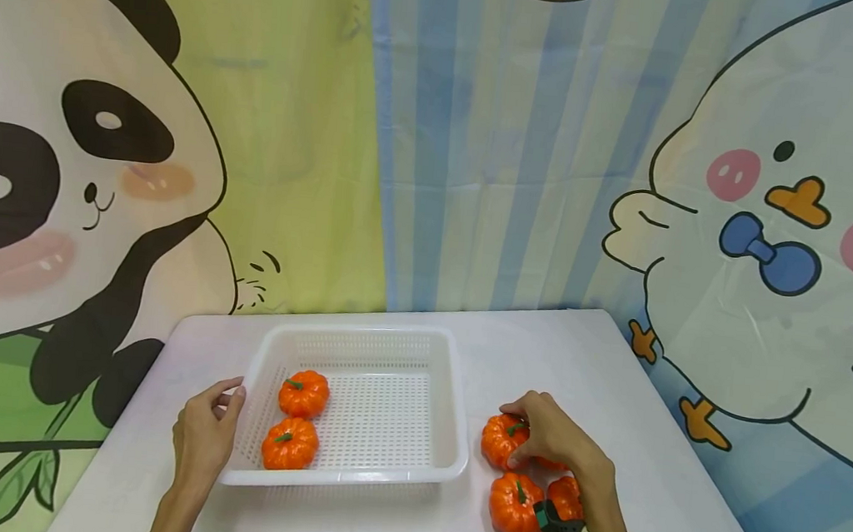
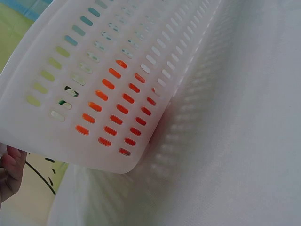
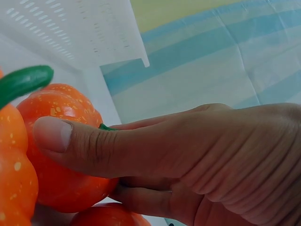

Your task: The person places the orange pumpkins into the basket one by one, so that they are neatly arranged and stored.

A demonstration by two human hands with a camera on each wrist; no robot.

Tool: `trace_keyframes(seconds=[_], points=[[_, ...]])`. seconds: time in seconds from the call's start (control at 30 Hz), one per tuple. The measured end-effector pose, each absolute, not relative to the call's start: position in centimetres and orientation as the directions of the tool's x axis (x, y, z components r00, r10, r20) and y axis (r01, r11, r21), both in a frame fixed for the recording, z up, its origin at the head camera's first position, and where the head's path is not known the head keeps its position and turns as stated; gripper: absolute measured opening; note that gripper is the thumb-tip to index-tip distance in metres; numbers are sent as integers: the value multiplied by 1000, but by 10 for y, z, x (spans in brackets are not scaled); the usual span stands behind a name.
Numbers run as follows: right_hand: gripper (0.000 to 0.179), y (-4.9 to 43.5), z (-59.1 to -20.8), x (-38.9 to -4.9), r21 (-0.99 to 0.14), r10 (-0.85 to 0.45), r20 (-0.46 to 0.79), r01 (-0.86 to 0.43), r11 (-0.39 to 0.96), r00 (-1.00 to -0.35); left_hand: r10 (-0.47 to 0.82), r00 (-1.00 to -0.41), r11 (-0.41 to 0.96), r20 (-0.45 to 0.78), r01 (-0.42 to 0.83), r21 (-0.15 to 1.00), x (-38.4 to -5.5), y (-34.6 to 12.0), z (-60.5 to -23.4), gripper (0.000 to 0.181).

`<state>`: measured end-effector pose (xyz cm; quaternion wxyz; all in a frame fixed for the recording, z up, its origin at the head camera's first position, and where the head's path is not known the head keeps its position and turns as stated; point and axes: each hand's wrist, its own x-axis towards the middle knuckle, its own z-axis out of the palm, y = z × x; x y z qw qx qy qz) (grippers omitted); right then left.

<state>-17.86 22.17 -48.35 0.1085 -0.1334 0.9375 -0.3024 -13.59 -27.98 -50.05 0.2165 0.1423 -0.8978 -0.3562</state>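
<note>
A white perforated plastic basket [image 1: 376, 429] holds two small orange toy pumpkins [image 1: 304, 393] near its left side. My left hand [image 1: 204, 432] holds the basket's left rim, with its curled fingers [image 2: 11, 172] right at the rim in the left wrist view. To the right of the basket, my right hand [image 1: 556, 431] grips a toy pumpkin [image 1: 500, 440] with a green stem; the thumb [image 3: 80, 141] lies across its side. Beside this hand are other pumpkins [image 1: 514, 507], one of them partly hidden under the hand.
A white cloth covers the table [image 1: 540, 350]. Behind it hangs a curtain [image 1: 463, 177] with a panda and a white bird printed on it. A dark device [image 1: 558, 523] is strapped at my right wrist, above the near pumpkins.
</note>
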Motion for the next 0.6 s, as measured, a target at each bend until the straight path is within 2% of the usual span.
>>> trace_keyframes(seconds=[0.6], points=[[72, 225, -485, -180, -619, -387, -54, -273, 736, -921, -416, -871, 697, 262, -121, 707, -136, -281, -500, 35]])
